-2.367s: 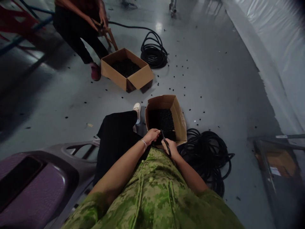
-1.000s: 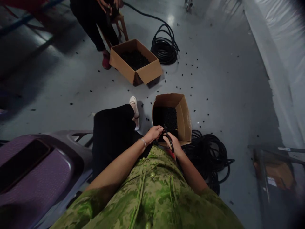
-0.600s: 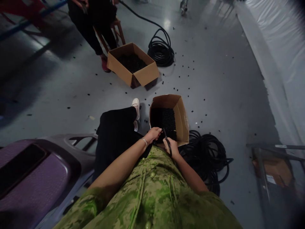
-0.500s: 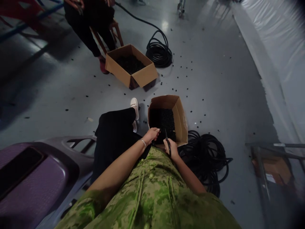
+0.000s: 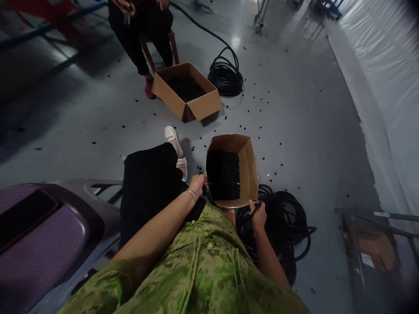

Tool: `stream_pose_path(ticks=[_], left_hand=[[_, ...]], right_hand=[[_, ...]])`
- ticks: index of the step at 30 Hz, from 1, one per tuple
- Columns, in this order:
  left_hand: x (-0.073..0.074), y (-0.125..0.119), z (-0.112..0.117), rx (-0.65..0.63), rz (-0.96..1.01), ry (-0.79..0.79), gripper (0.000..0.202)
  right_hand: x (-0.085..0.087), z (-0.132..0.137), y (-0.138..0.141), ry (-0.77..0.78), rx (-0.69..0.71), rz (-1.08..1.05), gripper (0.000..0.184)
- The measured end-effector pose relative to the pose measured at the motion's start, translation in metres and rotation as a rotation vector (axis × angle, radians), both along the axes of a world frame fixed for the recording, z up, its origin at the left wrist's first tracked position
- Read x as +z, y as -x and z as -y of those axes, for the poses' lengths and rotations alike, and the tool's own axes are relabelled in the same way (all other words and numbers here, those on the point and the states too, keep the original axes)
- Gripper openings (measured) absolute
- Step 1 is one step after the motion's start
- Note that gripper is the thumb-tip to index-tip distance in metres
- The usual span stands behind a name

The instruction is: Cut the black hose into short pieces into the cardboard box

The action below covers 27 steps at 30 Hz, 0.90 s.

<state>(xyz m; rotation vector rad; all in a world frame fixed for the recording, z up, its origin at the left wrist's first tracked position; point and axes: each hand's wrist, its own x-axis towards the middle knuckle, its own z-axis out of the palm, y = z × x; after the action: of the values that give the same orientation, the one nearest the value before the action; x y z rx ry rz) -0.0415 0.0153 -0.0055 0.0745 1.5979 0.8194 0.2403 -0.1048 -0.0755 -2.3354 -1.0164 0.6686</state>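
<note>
My left hand (image 5: 198, 183) is closed around a black hose end beside the left wall of the near cardboard box (image 5: 249, 168), which is filled with small black cut pieces. My right hand (image 5: 258, 216) is lowered to the right of the box, over the black hose coil (image 5: 288, 226) on the floor, with its fingers closed on a dark tool or the hose; I cannot make out which.
A second open cardboard box (image 5: 199, 106) of black pieces stands farther off, with another hose coil (image 5: 225, 78) beside it. A seated person (image 5: 140, 22) works behind it. A purple plastic chair (image 5: 49, 235) is at my left. Black bits litter the grey floor. A white plastic sheet (image 5: 382, 65) hangs at right.
My right hand left the box front and dropped to the right over the hose coil. My left hand shifted left to the box's side. The view tilted slightly.
</note>
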Motion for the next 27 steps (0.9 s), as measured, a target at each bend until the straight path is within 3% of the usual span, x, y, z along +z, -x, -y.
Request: stream_pose_path(ticks=[4, 9, 15, 19, 23, 27], left_hand=[[0.000, 0.012, 0.001, 0.065, 0.007, -0.008, 0.023], [0.006, 0.012, 0.008, -0.002, 0.099, -0.054, 0.023], [0.012, 0.002, 0.011, -0.108, 0.122, -0.097, 0.020], [0.010, -0.010, 0.013, -0.162, 0.115, -0.104, 0.017], [0.005, -0.028, 0.015, -0.252, 0.050, -0.161, 0.013], [0.002, -0.038, 0.018, -0.341, 0.036, -0.176, 0.011]], right_hand=[[-0.010, -0.011, 0.029, 0.000, -0.127, 0.066, 0.044], [0.000, -0.072, 0.043, -0.021, -0.074, 0.240, 0.038], [0.037, -0.187, 0.032, -0.032, 0.123, 0.379, 0.035], [0.069, -0.258, 0.040, -0.076, 0.236, 0.476, 0.038], [0.100, -0.308, 0.067, -0.157, 0.356, 0.567, 0.035], [0.123, -0.338, 0.095, -0.191, 0.412, 0.618, 0.030]])
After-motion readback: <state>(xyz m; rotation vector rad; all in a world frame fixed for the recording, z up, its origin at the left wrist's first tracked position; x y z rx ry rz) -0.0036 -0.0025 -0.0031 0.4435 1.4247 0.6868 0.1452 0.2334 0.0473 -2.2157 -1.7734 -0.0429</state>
